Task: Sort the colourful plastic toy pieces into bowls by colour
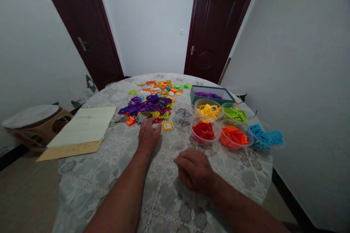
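Observation:
My left hand (149,136) reaches to the near edge of a pile of purple plastic building pieces (147,105), its thumb apart from the fingers and nothing visible held. Just right of its thumb lies a yellow square piece with a printed white centre (167,126). Orange pieces (130,121) rest left of the fingers, with lime green pieces (164,115) on the other side. My right hand (194,169) is closed above the tablecloth, in front of the clear bowl of red pieces (203,131); whatever its fingers may hold is hidden.
Clear bowls hold yellow (209,110), green (235,114), orange (234,134), blue (265,136) and small grey pieces (184,113). Behind them stands a green box (213,93) with purple pieces. Mixed pieces (161,88) lie farther back. Paper sheets (84,125) overlap the left table edge.

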The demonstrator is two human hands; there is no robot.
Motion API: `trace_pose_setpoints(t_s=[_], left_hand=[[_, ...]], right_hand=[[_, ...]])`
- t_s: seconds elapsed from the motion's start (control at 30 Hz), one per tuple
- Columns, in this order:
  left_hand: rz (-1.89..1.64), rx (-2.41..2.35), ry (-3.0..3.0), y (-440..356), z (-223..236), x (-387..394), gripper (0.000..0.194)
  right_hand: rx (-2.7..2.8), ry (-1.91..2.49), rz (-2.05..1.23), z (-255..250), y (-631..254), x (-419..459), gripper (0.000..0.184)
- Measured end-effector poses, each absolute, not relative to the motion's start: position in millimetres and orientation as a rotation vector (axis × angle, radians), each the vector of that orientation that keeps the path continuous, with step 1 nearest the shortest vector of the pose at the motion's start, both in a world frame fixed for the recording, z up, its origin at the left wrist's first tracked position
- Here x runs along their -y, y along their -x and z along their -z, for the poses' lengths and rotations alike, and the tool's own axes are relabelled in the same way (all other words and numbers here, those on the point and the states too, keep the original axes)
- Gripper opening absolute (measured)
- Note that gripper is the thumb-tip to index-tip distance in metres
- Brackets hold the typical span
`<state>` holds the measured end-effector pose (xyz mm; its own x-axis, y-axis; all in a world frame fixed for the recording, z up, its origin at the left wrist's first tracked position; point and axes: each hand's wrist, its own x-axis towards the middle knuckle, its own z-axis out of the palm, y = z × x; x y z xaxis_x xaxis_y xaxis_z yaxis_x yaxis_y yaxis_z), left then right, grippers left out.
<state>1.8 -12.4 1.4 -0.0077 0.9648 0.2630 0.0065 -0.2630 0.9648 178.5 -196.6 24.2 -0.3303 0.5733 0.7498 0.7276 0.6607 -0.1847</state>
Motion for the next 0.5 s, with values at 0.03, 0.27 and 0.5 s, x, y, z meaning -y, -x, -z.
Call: trace_pose_setpoints(t_s=[0.03, 0.27, 0.5], left_hand=[[-1.336, -1.054, -1.533, -5.4, 2.8, 14.3, 0.031], [-0.894, -1.328, -2.408, -15.7, 26.4, 11.3, 0.033], [-0.667, -1.441, -2.766, -17.7, 27.4, 6.4, 0.016]], right_hand=[[2.105, 0.969, 0.184, -18.2, -170.0, 197.2, 0.028], [2.284, 0.966, -0.004, 25.7, -160.1, 182.6, 0.017], [2.047, 1.062, -0.170, 29.5, -169.5, 171.5, 0.021]])
